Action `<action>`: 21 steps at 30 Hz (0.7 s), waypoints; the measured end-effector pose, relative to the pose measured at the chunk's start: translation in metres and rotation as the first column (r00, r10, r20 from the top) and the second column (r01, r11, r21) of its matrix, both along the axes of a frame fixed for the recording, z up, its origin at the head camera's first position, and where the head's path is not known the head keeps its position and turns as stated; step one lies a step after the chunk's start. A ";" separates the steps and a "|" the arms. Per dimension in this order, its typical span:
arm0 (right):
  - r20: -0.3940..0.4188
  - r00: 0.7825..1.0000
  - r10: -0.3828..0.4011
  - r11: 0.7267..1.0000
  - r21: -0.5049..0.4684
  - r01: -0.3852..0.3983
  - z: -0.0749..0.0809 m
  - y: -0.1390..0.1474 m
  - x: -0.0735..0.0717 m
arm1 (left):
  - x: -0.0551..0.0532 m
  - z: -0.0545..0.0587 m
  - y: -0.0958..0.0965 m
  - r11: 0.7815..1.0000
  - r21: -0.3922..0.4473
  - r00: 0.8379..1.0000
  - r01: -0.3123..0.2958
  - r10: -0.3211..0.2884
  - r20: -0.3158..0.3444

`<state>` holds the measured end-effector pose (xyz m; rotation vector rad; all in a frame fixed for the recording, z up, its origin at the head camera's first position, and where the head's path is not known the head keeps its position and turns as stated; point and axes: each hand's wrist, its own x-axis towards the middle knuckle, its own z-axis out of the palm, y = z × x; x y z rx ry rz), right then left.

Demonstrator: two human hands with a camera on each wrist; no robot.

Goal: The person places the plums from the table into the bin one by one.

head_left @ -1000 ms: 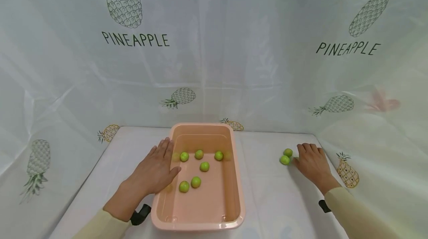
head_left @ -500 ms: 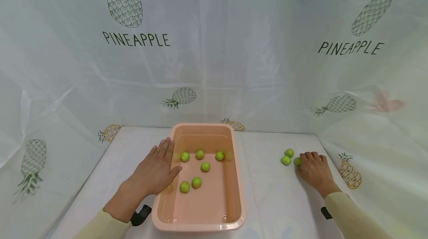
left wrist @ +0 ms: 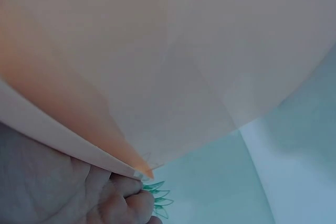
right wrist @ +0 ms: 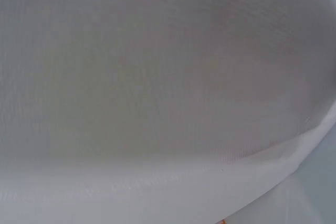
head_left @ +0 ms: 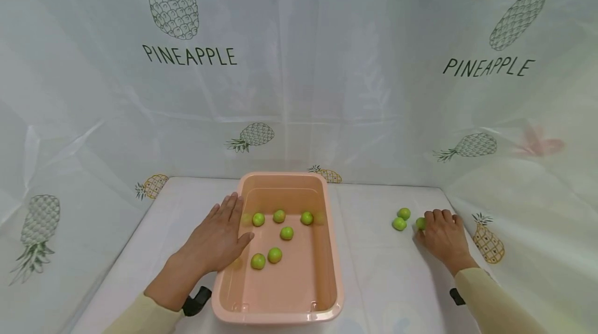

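Right hand [head_left: 443, 235] has edged a little farther from the tub [head_left: 291, 292] in the last half second, and the green fruit [head_left: 420, 224] at its thumb went with it. That fruit is well right of the tub, pinched between thumb and curled fingers. Two loose fruits [head_left: 399, 224] lie just beside it, on the side toward the tub. Six more fruits [head_left: 287, 232] sit on the tub floor, four toward the far end, two left of middle. Left hand [head_left: 219, 235] lies along the tub's left rim, fingers straight, thumb over the edge, resting rather than gripping. White table [head_left: 369, 271] under the tub, pineapple-print curtain [head_left: 355, 74] behind. Cream sleeves [head_left: 490, 297], black straps [head_left: 196, 301] either side of the tub. Right wrist view too blurred to use.
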<state>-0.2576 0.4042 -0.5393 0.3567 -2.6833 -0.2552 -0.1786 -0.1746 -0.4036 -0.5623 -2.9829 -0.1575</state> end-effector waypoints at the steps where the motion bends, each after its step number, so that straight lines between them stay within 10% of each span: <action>1: -0.008 1.000 0.004 1.000 -0.001 -0.004 0.001 0.000 0.000 | 0.000 0.000 0.000 1.000 -0.001 1.000 0.000 0.000 -0.001; 21: -0.139 0.982 0.124 0.989 -0.067 -0.135 0.028 -0.034 -0.011 | 0.000 -0.001 0.000 1.000 -0.020 1.000 -0.007 0.007 0.004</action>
